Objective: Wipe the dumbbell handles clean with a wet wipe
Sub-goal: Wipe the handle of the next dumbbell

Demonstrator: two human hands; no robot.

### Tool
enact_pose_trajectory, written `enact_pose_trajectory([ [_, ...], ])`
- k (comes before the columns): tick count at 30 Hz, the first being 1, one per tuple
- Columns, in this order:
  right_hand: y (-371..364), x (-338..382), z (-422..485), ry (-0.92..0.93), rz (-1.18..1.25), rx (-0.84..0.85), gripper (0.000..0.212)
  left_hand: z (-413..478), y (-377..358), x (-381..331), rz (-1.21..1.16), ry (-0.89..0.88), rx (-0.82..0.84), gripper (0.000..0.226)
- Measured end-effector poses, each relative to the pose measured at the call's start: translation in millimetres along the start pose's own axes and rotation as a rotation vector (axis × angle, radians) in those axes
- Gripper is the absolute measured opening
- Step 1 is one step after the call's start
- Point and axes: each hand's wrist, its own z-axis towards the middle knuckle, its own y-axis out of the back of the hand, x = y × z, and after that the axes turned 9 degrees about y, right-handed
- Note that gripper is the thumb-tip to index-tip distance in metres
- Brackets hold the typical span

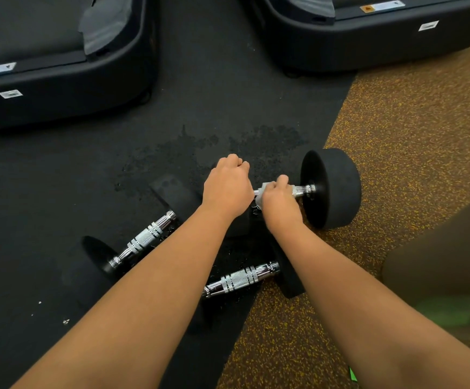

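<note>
- Gripping the white wet wipe (259,195), the right hand (278,202) curls its fingers round the chrome handle (305,189) of the far dumbbell (332,189), the wipe wrapped about the bar a little left of that dumbbell's round black right head
- The left hand (228,189) sits just left of the right one on the far dumbbell, fingers closed in a fist over the handle's left end; the bar runs in under the palm and the dumbbell's left head is hidden
- Under the far dumbbell's left part lies a black mat (200,94); its right head rests at the edge of a speckled floor (410,164)
- Nearer than the far dumbbell lie a second dumbbell (146,237), to its left, and a third dumbbell (240,279), almost straight below it, both untouched
- Just beyond the far dumbbell the mat shows a damp patch (261,141)
- Well beyond it stand two dark machine bases (59,88)
</note>
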Motion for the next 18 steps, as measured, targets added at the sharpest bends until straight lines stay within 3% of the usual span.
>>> enact_pose_trajectory([
  [5, 3, -7, 3, 0.06, 0.06, 0.031, 0.042, 1, 2, 1, 0.006, -0.013, 0.004, 0.033],
  [13, 10, -17, 3, -0.067, 0.142, 0.055, 0.035, 0, 3, -1, 0.004, -0.005, -0.003, 0.032],
  [18, 3, -14, 4, 0.172, 0.102, 0.049, 0.052, 1, 5, -2, 0.016, -0.003, -0.007, 0.03],
])
